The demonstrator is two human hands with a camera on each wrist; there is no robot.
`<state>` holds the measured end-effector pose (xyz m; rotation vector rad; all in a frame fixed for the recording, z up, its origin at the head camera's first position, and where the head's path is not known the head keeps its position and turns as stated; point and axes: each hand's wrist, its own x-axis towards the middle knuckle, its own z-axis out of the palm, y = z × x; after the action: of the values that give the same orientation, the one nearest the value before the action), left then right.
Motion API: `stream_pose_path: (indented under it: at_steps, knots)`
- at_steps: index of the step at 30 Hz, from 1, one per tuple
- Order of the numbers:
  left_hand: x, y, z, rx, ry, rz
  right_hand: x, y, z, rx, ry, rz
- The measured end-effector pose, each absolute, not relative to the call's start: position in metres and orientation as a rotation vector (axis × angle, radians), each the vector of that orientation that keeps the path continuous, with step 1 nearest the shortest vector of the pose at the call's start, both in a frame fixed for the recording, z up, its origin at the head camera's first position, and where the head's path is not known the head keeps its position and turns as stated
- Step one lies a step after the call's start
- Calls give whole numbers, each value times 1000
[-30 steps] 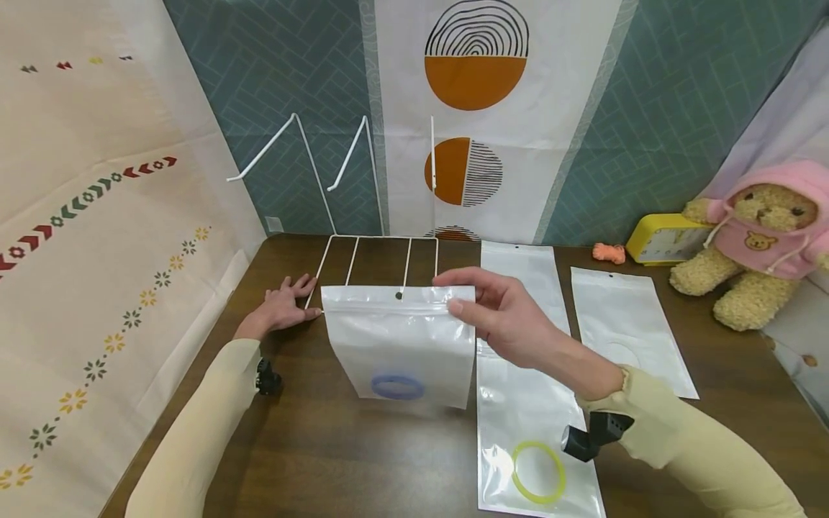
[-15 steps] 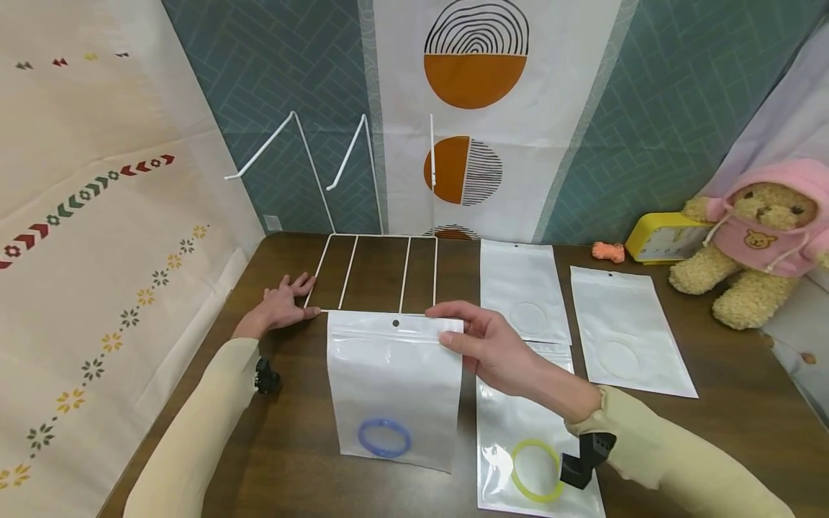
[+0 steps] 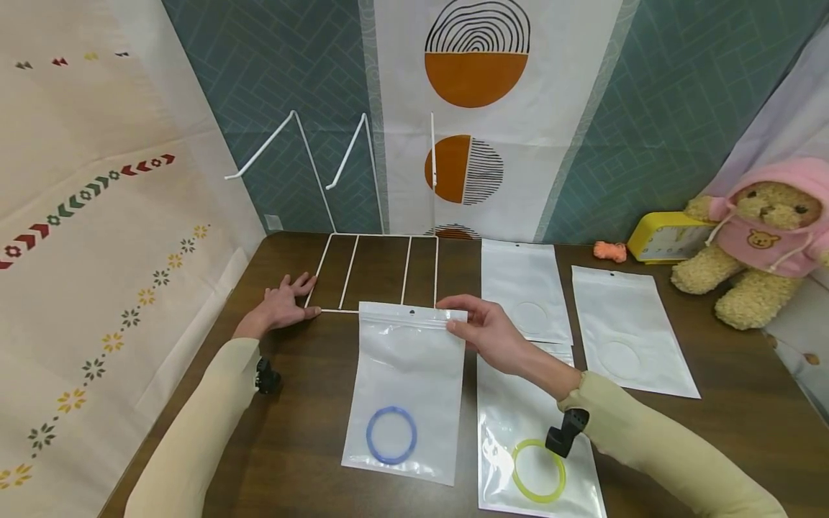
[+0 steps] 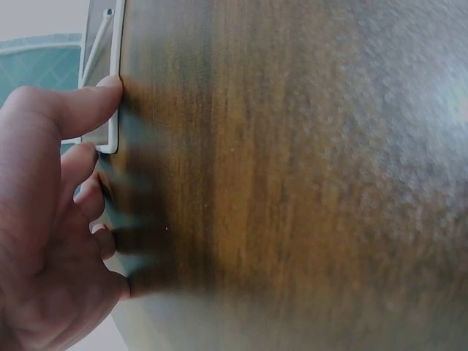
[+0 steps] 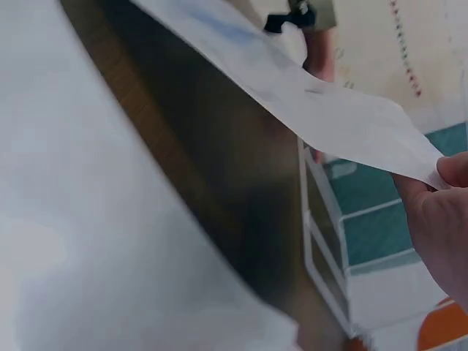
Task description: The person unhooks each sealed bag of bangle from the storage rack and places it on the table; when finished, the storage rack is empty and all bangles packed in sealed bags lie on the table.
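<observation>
My right hand (image 3: 488,331) pinches the top right corner of a white zip bag (image 3: 408,381) between thumb and fingers. A blue ring (image 3: 391,435) shows through its lower part, and the bag hangs tilted over the table. In the right wrist view the bag (image 5: 351,121) stretches away from the thumb, seen almost edge-on. At the left, my left hand (image 3: 281,306) holds the near left corner of a white wire rack (image 3: 340,311). The left wrist view shows the thumb on the rack's bar (image 4: 114,117) and the other fingers loosely bent beside the corner.
White hooked arms (image 3: 298,122) rise from the rack's back. A bag with a yellow ring (image 3: 518,403) lies at front right, overlapped by another bag (image 3: 518,273); one more bag (image 3: 615,302) lies farther right. Orange yarn (image 3: 610,251), a yellow clock (image 3: 667,237) and a teddy bear (image 3: 764,237) sit behind.
My right hand first lowered the bag toward me, then shifted it slightly right. The bag has tilted back, so its front and the blue ring face up more. The left hand stays put.
</observation>
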<state>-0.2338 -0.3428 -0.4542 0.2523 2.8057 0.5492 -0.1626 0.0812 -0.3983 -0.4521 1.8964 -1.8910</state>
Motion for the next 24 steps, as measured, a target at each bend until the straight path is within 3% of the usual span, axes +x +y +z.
stream_pose_path:
  at_steps: [12, 24]
  knots:
    - [-233, -345, -457, 256, 2807, 546, -181, 84, -439, -429, 1925, -1826]
    - [-234, -344, -456, 262, 2803, 554, -191, 83, -457, -809, 2486, -1531]
